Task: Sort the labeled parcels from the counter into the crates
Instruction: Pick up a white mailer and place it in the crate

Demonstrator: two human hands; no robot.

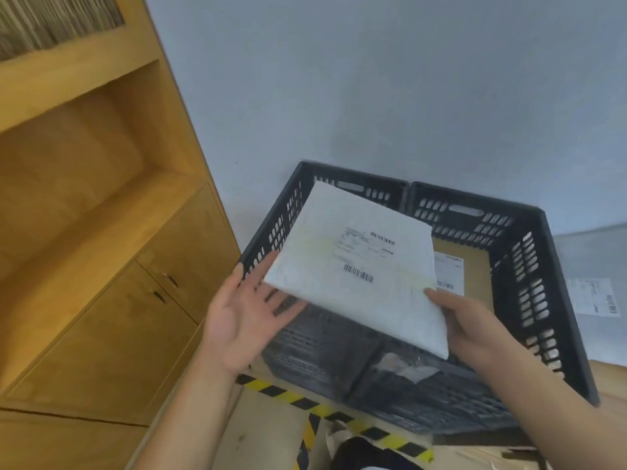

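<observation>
A white padded parcel (356,266) with a barcode label hangs tilted over two dark grey slotted crates. My right hand (464,320) pinches its near right corner, thumb on top. My left hand (244,317) is spread palm-up under the parcel's left edge, fingers straight. The left crate (271,228) lies mostly hidden beneath the parcel. In the right crate (529,266) lies a brown cardboard parcel (475,266) with a white label.
A wooden cabinet (112,266) with shelves and doors stands at the left. The crates sit against a grey wall (373,96). Yellow-black hazard tape (305,401) runs along the floor in front. Another white label (593,296) shows right of the crates.
</observation>
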